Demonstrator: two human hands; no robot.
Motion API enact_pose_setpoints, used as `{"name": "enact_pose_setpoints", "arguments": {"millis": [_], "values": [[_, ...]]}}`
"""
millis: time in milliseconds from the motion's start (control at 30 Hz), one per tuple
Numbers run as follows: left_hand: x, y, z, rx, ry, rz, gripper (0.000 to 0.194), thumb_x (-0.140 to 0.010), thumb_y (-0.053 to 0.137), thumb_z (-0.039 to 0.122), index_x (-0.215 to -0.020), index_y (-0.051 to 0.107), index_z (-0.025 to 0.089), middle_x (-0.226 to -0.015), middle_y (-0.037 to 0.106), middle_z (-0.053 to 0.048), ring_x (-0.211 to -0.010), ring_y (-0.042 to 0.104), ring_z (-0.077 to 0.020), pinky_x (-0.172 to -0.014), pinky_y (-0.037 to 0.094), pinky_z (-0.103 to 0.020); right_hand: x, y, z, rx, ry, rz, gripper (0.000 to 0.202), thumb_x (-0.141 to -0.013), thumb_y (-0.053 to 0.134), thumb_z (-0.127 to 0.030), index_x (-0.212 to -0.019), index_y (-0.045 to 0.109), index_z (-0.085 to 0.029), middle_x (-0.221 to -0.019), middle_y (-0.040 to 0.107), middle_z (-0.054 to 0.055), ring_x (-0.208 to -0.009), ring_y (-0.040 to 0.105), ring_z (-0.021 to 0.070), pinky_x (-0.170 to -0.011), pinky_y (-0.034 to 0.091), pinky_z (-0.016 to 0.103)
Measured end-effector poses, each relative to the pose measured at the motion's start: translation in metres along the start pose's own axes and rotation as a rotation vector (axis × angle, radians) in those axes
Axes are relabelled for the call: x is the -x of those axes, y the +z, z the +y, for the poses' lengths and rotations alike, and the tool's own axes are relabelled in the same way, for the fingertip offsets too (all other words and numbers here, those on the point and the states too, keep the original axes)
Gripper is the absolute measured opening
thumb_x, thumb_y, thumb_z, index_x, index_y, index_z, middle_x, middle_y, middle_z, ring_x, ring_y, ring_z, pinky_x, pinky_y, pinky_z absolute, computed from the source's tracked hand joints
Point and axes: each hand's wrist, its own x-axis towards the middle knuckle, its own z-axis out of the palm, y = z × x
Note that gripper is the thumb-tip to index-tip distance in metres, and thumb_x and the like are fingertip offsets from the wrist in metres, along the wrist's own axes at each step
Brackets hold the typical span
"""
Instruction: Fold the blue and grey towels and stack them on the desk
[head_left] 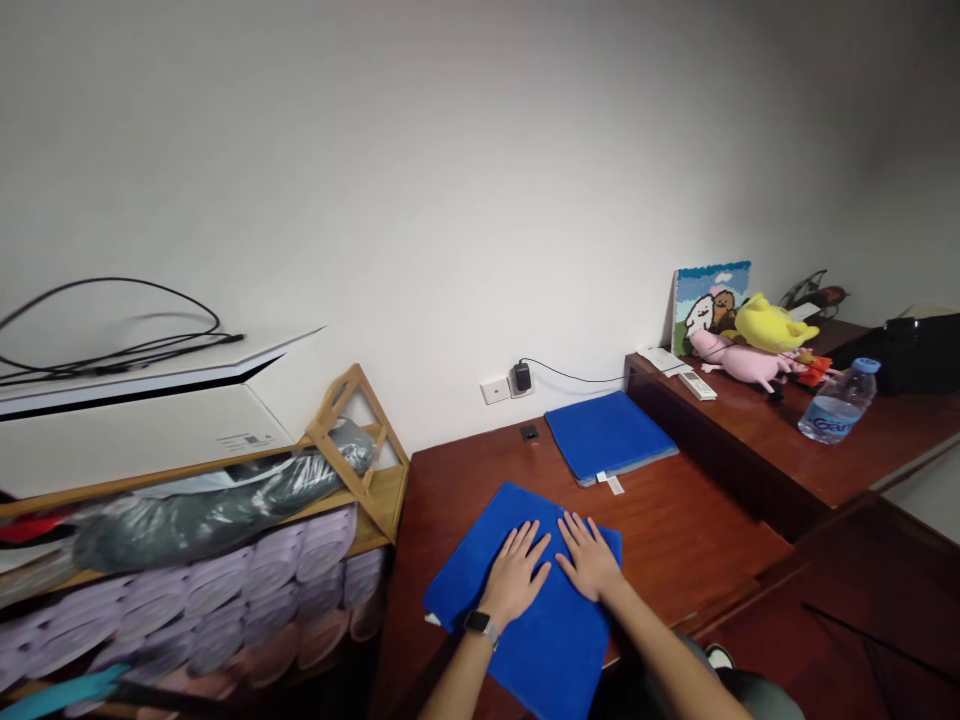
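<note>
A blue cloth [551, 640] lies flat and turned at an angle on the reddish-brown desk [465, 480], with a small white tag at its left corner. My left hand [516, 575] rests palm down on it, fingers stretched out, a watch on the wrist. Beside it, my right hand [589, 560] also presses flat on the cloth with its fingers spread. Neither hand grips anything. Farther back on the desk sits a folded blue cloth [611, 432] with a white label at its front edge.
To the left, a wooden rack [360, 450] holds a plastic-wrapped bundle [202, 510] and rows of lilac slippers [277, 550]. On the raised surface at right are a water bottle [836, 405], a remote [697, 385] and plush toys [750, 350]. A charger [523, 376] is plugged into the wall.
</note>
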Motion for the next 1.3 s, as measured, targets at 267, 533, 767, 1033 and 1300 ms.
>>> {"name": "enact_pose_setpoints", "arguments": {"millis": [267, 533, 767, 1033, 1300], "values": [[0.035, 0.051, 0.018, -0.141, -0.497, 0.063, 0.057, -0.107, 0.040, 0.047, -0.161, 0.041, 0.032, -0.169, 0.038, -0.009, -0.156, 0.035, -0.0337, -0.126, 0.031, -0.059, -0.009, 0.019, -0.013, 0.031, 0.390, 0.108, 0.071, -0.108, 0.022, -0.047, -0.167, 0.017, -0.010, -0.173, 0.007, 0.007, -0.164, 0.008, 0.0249, -0.135, 0.011, 0.047], [0.019, 0.036, 0.036, -0.143, -0.421, 0.123, 0.055, -0.107, 0.040, 0.043, -0.157, 0.050, 0.025, -0.163, 0.047, -0.011, -0.152, 0.043, -0.0326, -0.125, 0.034, -0.055, -0.013, 0.011, 0.010, 0.033, 0.240, -0.012, 0.071, -0.107, 0.021, -0.052, -0.167, 0.022, -0.015, -0.173, 0.014, 0.003, -0.163, 0.014, 0.0224, -0.135, 0.010, 0.048], [-0.047, 0.042, 0.033, 0.009, -0.304, 0.003, 0.056, -0.107, 0.040, 0.050, -0.160, 0.044, 0.033, -0.169, 0.038, -0.006, -0.157, 0.035, -0.0292, -0.128, 0.030, -0.055, -0.038, -0.001, 0.033, 0.049, 0.172, -0.053, 0.066, -0.108, 0.020, -0.045, -0.168, 0.021, -0.019, -0.173, 0.015, -0.001, -0.164, 0.012, 0.0202, -0.135, 0.010, 0.045], [-0.054, 0.044, 0.035, 0.004, -0.386, -0.020, 0.056, -0.106, 0.042, 0.047, -0.160, 0.044, 0.033, -0.170, 0.035, -0.007, -0.158, 0.031, -0.0300, -0.130, 0.025, -0.056, -0.055, 0.004, 0.035, 0.083, 0.196, -0.044, 0.068, -0.108, 0.019, -0.045, -0.168, 0.016, -0.014, -0.173, 0.010, 0.003, -0.164, 0.006, 0.0218, -0.135, 0.003, 0.047], [-0.073, 0.061, 0.040, 0.003, -0.284, 0.044, 0.055, -0.110, 0.026, 0.041, -0.162, 0.040, 0.029, -0.170, 0.036, -0.005, -0.159, 0.030, -0.0241, -0.131, 0.025, -0.052, -0.048, 0.006, 0.041, 0.068, 0.185, -0.047, 0.066, -0.107, 0.017, -0.041, -0.168, 0.014, -0.015, -0.173, 0.009, 0.001, -0.164, 0.008, 0.0209, -0.135, 0.009, 0.046]]}}
